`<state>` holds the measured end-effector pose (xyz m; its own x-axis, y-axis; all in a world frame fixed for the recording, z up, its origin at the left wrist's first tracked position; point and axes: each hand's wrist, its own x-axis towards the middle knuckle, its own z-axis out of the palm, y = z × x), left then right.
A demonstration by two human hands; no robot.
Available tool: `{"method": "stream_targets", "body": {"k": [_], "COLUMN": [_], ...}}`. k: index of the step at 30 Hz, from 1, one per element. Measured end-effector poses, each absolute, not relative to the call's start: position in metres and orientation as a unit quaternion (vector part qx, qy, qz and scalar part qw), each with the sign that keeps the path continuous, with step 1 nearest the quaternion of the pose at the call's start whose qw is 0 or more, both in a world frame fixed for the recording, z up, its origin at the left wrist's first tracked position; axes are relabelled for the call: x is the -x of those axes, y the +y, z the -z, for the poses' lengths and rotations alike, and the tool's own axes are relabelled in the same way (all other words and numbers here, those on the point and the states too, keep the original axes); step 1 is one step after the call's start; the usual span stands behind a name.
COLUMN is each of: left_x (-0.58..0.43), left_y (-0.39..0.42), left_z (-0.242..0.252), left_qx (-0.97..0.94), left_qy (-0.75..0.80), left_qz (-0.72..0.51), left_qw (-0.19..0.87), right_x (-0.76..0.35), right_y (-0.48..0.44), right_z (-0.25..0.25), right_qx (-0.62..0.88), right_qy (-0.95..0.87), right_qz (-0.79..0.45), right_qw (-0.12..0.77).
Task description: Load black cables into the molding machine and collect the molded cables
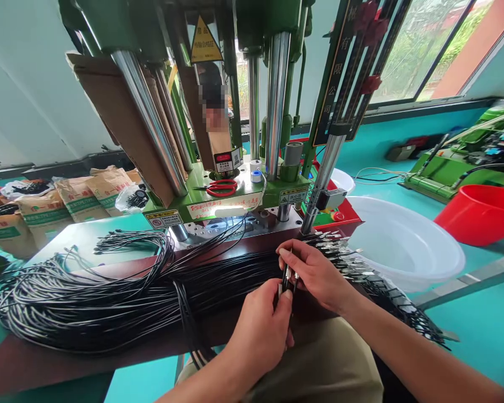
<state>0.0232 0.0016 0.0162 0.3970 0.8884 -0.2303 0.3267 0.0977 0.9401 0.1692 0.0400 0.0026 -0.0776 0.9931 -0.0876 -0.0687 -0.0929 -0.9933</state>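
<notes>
Both hands meet above my lap at the table's front edge. My left hand (pixel 264 319) is closed round the black lower part of some cable connectors (pixel 288 275), its thumb on top. Just above it, my right hand (pixel 311 271) pinches the upper end of the same connectors, where bright metal shows between the fingers. How many pieces are held cannot be made out. Behind the hands lies a thick bundle of black cables (pixel 218 285) along the table. Its metal connector ends (pixel 336 252) fan out right of my right hand.
A green press (pixel 256 193) with steel columns stands over the table (pixel 143 358). Red-handled scissors (pixel 222 187) and a white tape roll (pixel 256 176) lie on its plate. A white tub (pixel 407 235) and a red bucket (pixel 483 212) are at right, paper sacks (pixel 46 215) at left.
</notes>
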Motion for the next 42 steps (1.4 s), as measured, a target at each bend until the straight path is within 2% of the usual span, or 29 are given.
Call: {"method": "stream_targets", "body": {"k": [4, 9, 12, 14, 17, 19, 24, 28, 38, 42], "left_x": [-0.024, -0.025, -0.021, -0.017, -0.013, -0.01, -0.005, -0.005, -0.002, -0.003], "left_y": [-0.003, -0.002, 0.007, 0.015, 0.027, 0.032, 0.037, 0.035, 0.03, 0.03], "left_z": [-0.017, -0.023, -0.027, -0.028, -0.029, -0.032, -0.036, -0.025, -0.02, -0.014], "left_qx": [-0.675, -0.701, -0.679, -0.636, -0.531, -0.49, -0.478, -0.511, -0.543, -0.539], "left_qy": [0.515, 0.555, 0.534, 0.504, 0.458, 0.448, 0.434, 0.452, 0.491, 0.473], "left_qz": [-0.319, -0.268, -0.315, -0.331, -0.293, -0.272, -0.271, -0.304, -0.29, -0.284], "left_qw": [0.421, 0.358, 0.394, 0.481, 0.65, 0.697, 0.714, 0.665, 0.616, 0.636], "right_x": [-0.17, -0.17, -0.169, -0.17, -0.174, -0.178, -0.178, -0.17, -0.16, -0.158], "right_y": [0.04, 0.039, 0.038, 0.039, 0.043, 0.047, 0.053, 0.054, 0.051, 0.047], "right_z": [-0.001, -0.001, 0.0, 0.001, -0.001, -0.005, -0.014, -0.011, -0.007, -0.01], "right_qx": [0.488, 0.502, 0.502, 0.502, 0.505, 0.506, 0.499, 0.489, 0.447, 0.444], "right_qy": [-0.517, -0.507, -0.487, -0.495, -0.529, -0.544, -0.548, -0.543, -0.534, -0.552], "right_qz": [-0.504, -0.491, -0.509, -0.507, -0.49, -0.48, -0.491, -0.501, -0.533, -0.529], "right_qw": [0.49, 0.5, 0.501, 0.496, 0.475, 0.467, 0.457, 0.465, 0.481, 0.467]}}
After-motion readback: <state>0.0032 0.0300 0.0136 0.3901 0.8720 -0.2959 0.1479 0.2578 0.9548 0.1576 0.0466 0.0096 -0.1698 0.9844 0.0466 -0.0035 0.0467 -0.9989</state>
